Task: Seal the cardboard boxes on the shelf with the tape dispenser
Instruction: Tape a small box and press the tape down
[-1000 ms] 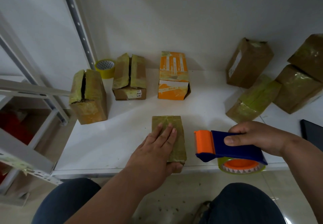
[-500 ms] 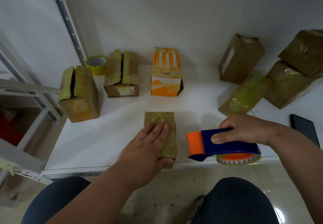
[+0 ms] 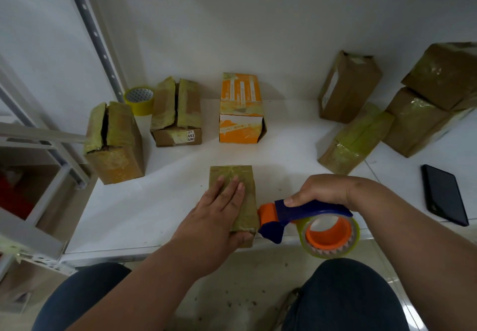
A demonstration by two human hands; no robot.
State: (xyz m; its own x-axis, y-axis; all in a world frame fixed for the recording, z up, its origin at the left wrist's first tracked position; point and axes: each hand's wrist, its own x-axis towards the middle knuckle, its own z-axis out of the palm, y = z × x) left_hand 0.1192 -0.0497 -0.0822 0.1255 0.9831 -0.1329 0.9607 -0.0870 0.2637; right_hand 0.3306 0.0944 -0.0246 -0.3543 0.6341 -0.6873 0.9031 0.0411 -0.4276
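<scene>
Small flat box [image 3: 233, 196] placed at front edge of shelf [image 3: 144, 201], pinned under left hand [image 3: 219, 214], fingers flat on top, thumb hooked over near end. Tape dispenser [image 3: 304, 217] gripped by handle in right hand [image 3: 325, 190], orange nose touching box's right side. Box judged light, stiff, tape-slick: liable to slide, so best pressed from above. Untaped boxes seen behind it.

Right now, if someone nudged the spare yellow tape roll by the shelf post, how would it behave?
The tape roll appears to lie flat on its side, so it would likely slide, not roll. It looks hollow, so probably light. Tipped onto its rim, it could roll.
</scene>
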